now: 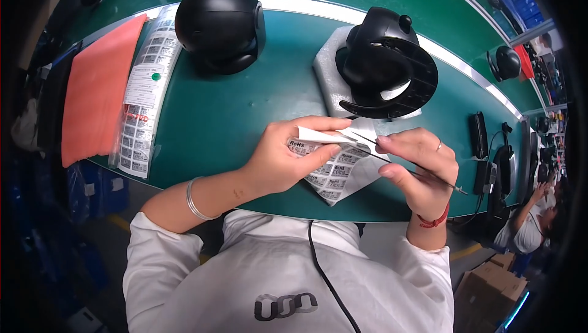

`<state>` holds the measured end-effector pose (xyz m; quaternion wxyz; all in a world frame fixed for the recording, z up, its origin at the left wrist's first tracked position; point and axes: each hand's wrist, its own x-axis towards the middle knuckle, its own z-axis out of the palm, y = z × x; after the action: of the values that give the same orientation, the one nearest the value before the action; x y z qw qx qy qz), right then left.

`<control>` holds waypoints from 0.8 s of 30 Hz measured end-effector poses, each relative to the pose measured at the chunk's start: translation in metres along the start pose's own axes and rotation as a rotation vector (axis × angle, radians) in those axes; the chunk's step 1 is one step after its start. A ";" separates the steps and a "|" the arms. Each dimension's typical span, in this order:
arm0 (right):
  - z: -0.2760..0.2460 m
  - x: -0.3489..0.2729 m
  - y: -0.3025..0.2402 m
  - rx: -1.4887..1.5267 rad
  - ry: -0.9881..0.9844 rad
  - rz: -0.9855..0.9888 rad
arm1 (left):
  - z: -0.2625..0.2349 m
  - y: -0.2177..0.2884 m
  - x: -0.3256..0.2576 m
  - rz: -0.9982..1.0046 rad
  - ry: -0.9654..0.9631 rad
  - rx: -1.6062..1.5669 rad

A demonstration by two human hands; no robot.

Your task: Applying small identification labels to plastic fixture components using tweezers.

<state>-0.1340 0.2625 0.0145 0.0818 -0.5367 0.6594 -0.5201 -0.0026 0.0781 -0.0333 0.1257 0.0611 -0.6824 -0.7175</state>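
My left hand (278,155) pinches a white sheet of printed labels (334,180) between thumb and fingers. Its upper edge is folded over, and one corner hangs down near the table's front edge. In my right hand (422,170) is a pair of dark, thin tweezers (429,175). Their two tips reach over the sheet, close to the left fingertips; whether a label is between the tips is too small to tell. Just beyond both hands, a glossy black rounded device (380,66) with a curved, crescent-shaped part lies on a white foam pad (329,66).
Another black device (217,30) stands at the far left of the green table (245,109). Left of it lie a long label strip (144,94) in clear film and an orange-red sheet (101,91). Black adapters with cables (487,177) lie at right. A co-worker (530,223) is farther right.
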 end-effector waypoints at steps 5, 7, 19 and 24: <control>-0.002 -0.001 0.000 0.066 0.019 0.130 | -0.001 -0.006 0.000 0.100 -0.080 0.077; -0.006 -0.001 -0.002 0.042 0.034 0.137 | 0.001 -0.007 0.001 0.121 -0.071 0.052; -0.019 -0.008 0.008 -0.619 -0.095 -0.458 | -0.003 -0.003 0.004 -0.059 -0.097 -0.080; -0.026 0.001 0.017 -0.726 -0.181 -0.506 | -0.003 -0.003 0.005 -0.082 -0.119 -0.049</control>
<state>-0.1626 0.2749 0.0135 -0.1839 -0.7184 0.6372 -0.2097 -0.0066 0.0737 -0.0364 0.0571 0.0431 -0.6678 -0.7409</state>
